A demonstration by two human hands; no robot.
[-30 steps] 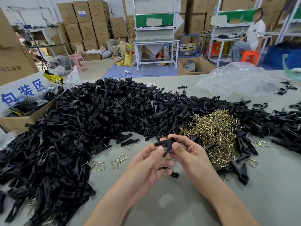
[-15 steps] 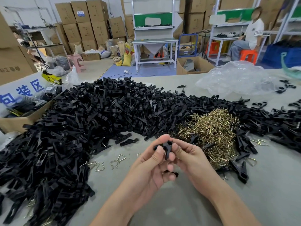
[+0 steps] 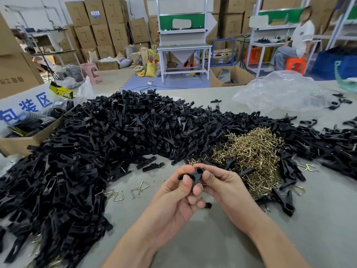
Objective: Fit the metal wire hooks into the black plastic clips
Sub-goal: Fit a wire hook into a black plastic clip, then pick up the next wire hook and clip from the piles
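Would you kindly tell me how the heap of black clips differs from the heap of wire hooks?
The heap of black clips is matt black plastic; the heap of wire hooks is shiny brass-coloured metal. The clip heap sprawls across the table from left to right; the hook heap is a small mound right of centre. Clips are solid bars; hooks are thin bent wire. Both lie loose on the table.

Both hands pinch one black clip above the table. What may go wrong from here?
1. The left hand and right hand hold the clip by fingertips only; it may slip and fall into the pile of black clips, where it would be hard to find.
2. Loose wire hooks lie on the table beside the left hand; a forearm could scatter them or get scratched.
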